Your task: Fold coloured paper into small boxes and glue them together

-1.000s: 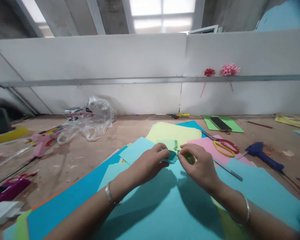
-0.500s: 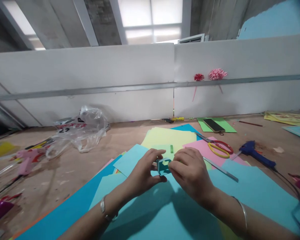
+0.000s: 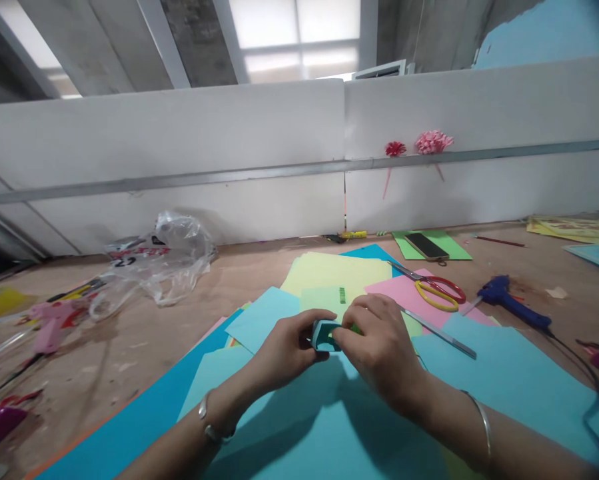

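My left hand point(image 3: 286, 347) and my right hand point(image 3: 379, 343) meet over a spread of coloured paper sheets point(image 3: 329, 427). Both pinch a small folded teal paper piece point(image 3: 325, 335) between their fingertips. A bit of green paper shows behind the right thumb. A pale green sheet with a small dark green fringe point(image 3: 342, 292) lies just beyond the hands. Each wrist wears a silver bangle.
Red and yellow scissors point(image 3: 436, 291) lie on a pink sheet, a metal ruler point(image 3: 439, 333) beside them. A blue glue gun point(image 3: 512, 305) sits right, a phone point(image 3: 425, 245) on green paper behind. A plastic bag point(image 3: 159, 257) and a pink glue gun point(image 3: 54, 320) lie left. Paper flowers point(image 3: 432, 142) hang on the wall rail.
The hands lifted the teal piece off the sheet and drew closer together around it. The camera tilted slightly, shifting the scene left.
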`<control>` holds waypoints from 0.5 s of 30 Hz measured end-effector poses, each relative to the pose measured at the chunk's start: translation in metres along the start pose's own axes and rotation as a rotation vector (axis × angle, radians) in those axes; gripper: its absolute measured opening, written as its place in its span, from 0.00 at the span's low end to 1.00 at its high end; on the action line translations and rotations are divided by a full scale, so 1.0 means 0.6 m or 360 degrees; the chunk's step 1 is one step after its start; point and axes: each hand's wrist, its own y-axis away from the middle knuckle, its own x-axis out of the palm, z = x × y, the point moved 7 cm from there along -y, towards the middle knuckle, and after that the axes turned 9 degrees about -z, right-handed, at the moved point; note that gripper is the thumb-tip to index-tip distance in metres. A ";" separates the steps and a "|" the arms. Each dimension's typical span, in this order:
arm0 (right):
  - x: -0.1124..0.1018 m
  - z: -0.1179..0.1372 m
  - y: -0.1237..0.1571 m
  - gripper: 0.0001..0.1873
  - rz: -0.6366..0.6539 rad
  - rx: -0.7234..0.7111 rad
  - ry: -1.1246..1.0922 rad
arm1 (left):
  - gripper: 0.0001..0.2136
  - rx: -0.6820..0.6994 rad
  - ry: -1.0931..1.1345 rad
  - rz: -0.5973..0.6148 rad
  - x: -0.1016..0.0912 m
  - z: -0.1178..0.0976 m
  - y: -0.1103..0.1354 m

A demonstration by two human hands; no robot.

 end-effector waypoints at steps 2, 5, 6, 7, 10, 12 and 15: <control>0.002 0.001 0.003 0.14 -0.0004 0.0005 0.0011 | 0.23 -0.0009 -0.0051 0.0027 0.005 -0.002 0.002; 0.002 0.004 0.006 0.14 -0.0056 -0.0003 0.0007 | 0.24 -0.0043 -0.0084 0.0011 0.007 -0.004 0.003; 0.001 0.004 0.007 0.14 -0.0073 0.0002 -0.0008 | 0.24 -0.0061 -0.0068 0.0005 0.007 -0.003 0.003; 0.000 0.004 0.007 0.14 -0.0089 0.0011 -0.0028 | 0.24 -0.0077 -0.0038 0.0007 0.009 -0.002 0.003; 0.000 0.003 0.008 0.14 -0.0108 0.0043 -0.0086 | 0.22 -0.0119 0.0082 0.0048 0.013 0.003 0.002; 0.003 0.002 0.010 0.13 -0.0086 0.0057 -0.0109 | 0.23 -0.0139 0.0094 0.0029 0.012 0.007 0.002; 0.012 0.000 0.016 0.14 -0.0030 0.0067 -0.0115 | 0.24 -0.0153 0.0046 -0.0033 0.007 0.011 0.001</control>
